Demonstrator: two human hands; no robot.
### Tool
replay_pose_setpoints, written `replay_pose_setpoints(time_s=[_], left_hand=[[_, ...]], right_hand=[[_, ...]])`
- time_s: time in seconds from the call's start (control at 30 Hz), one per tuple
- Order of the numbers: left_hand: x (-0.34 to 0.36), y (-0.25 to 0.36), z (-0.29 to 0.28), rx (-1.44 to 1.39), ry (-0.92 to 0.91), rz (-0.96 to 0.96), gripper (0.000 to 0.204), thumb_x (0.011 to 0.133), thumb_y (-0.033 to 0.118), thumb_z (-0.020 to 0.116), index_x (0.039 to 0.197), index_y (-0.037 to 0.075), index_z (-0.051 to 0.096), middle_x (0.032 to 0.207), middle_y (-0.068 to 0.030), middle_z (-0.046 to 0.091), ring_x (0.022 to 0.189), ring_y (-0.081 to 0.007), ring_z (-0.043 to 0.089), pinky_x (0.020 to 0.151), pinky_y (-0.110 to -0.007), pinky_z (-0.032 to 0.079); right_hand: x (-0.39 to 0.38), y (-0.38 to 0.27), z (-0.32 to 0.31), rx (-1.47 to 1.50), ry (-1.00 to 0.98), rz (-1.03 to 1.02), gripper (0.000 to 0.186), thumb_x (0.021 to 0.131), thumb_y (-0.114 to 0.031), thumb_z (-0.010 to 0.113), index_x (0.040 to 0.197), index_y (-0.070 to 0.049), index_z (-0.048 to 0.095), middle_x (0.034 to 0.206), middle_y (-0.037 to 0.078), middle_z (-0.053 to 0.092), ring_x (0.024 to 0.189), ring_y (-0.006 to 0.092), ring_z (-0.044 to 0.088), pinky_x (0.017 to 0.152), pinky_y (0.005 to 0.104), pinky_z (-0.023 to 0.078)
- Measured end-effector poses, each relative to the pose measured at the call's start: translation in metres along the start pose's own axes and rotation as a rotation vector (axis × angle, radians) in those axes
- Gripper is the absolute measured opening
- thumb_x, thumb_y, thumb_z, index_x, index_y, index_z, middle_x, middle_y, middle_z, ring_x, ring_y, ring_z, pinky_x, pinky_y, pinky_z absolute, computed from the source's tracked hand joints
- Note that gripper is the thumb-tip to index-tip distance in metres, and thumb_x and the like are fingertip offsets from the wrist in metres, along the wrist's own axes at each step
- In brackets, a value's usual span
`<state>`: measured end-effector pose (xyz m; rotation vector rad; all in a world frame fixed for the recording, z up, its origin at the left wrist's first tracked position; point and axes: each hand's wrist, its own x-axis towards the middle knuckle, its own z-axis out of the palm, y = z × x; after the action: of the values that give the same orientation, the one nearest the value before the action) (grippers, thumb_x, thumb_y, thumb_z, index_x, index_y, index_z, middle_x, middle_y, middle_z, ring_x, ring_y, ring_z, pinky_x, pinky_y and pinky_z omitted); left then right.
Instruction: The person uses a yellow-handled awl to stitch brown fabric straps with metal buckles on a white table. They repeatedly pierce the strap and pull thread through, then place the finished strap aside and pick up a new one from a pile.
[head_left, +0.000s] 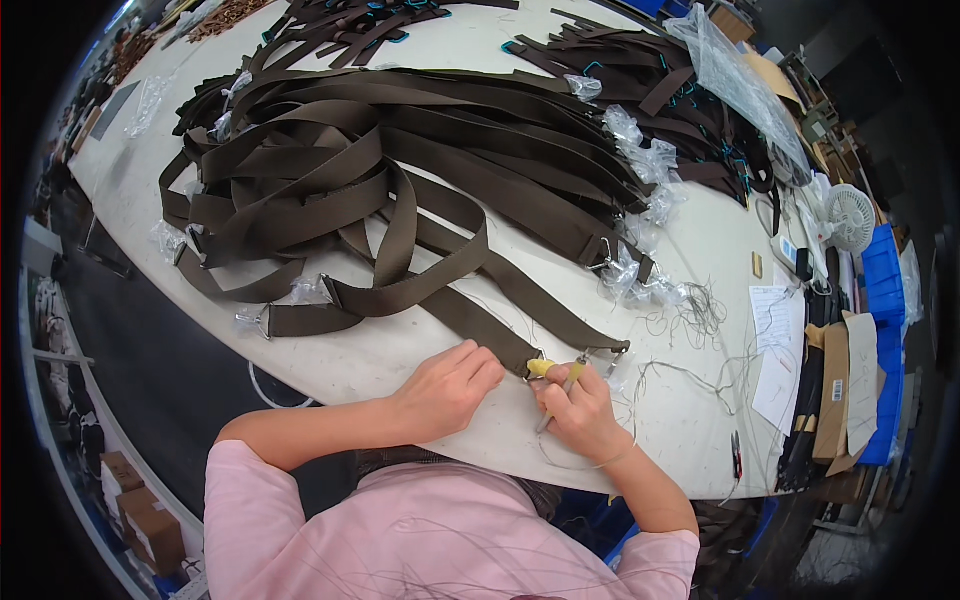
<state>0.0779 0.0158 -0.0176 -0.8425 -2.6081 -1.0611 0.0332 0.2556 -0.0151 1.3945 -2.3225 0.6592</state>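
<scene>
My right hand (583, 412) is closed around a slim, pen-like tool (577, 374) whose exact kind I cannot make out. Yellow wrapping (541, 368) covers a fingertip of that hand, beside the metal-fitted end of a dark brown webbing strap (488, 331). To its left, my left hand (452, 391) has its fingers curled together near the strap's edge; whatever they pinch, if anything, is hidden. A second strap end (610, 345) with metal hardware lies just beyond my right hand. Behind both hands spreads a big heap of brown straps (330, 190).
Clear plastic wraps (650, 205) cover hardware on many strap ends. Loose thread (695, 312) tangles at the right. Small red-and-black snips (737, 455), paper sheets (775, 345), a white fan (850, 218) and blue bins (885, 300) line the right side. More dark straps (690, 110) lie far back.
</scene>
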Motion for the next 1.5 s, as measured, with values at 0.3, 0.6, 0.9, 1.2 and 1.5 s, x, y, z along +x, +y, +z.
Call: replay_pose_setpoints(time_s=[0.3,0.6,0.9,1.2,1.5], left_hand=[[0.019,0.028,-0.014,-0.407,0.018,-0.556,0.033,0.089,0.008,0.078,0.114,-0.001,0.06,0.119,-0.01,0.06,0.096,-0.0177,0.069,0.078,-0.03,0.056],[0.027,0.015,0.01,-1.325,0.006,-0.878,0.021,0.097,0.009,0.071,0.109,-0.003,0.059,0.101,-0.0077,0.069,0.092,-0.0152,0.071,0.084,-0.029,0.057],[0.014,0.007,0.011,-0.906,-0.043,-0.652,0.018,0.098,0.012,0.07,0.106,-0.002,0.06,0.091,-0.0041,0.066,0.085,-0.0099,0.068,0.073,-0.024,0.055],[0.026,0.016,0.008,-1.411,0.129,-0.844,0.027,0.099,0.009,0.068,0.121,-0.003,0.059,0.11,-0.0119,0.069,0.097,-0.0161,0.071,0.085,-0.028,0.059],[0.012,0.016,0.008,-0.691,0.089,-0.576,0.01,0.091,0.005,0.073,0.101,0.003,0.072,0.093,-0.0066,0.07,0.078,-0.0145,0.069,0.072,-0.028,0.057]], right_hand=[[0.008,-0.006,0.002,0.16,0.189,0.31,0.03,0.079,0.002,0.078,0.078,-0.005,0.049,0.078,0.011,0.063,0.074,0.03,0.062,0.066,0.0392,0.051],[0.006,-0.011,-0.002,0.084,0.172,0.16,0.031,0.077,0.005,0.077,0.074,-0.006,0.048,0.083,0.012,0.064,0.073,0.028,0.062,0.062,0.0369,0.051],[0.005,-0.01,-0.002,0.099,0.19,0.172,0.031,0.077,0.004,0.077,0.078,-0.006,0.048,0.086,0.013,0.064,0.071,0.028,0.061,0.06,0.0367,0.05],[0.009,-0.009,-0.002,0.037,0.187,0.109,0.035,0.076,0.004,0.079,0.082,-0.009,0.047,0.085,0.011,0.061,0.068,0.0303,0.059,0.059,0.0382,0.047],[-0.001,-0.007,0.001,0.063,0.122,0.092,0.027,0.077,0.001,0.077,0.081,-0.007,0.052,0.091,0.011,0.066,0.072,0.0273,0.06,0.062,0.0368,0.051]])
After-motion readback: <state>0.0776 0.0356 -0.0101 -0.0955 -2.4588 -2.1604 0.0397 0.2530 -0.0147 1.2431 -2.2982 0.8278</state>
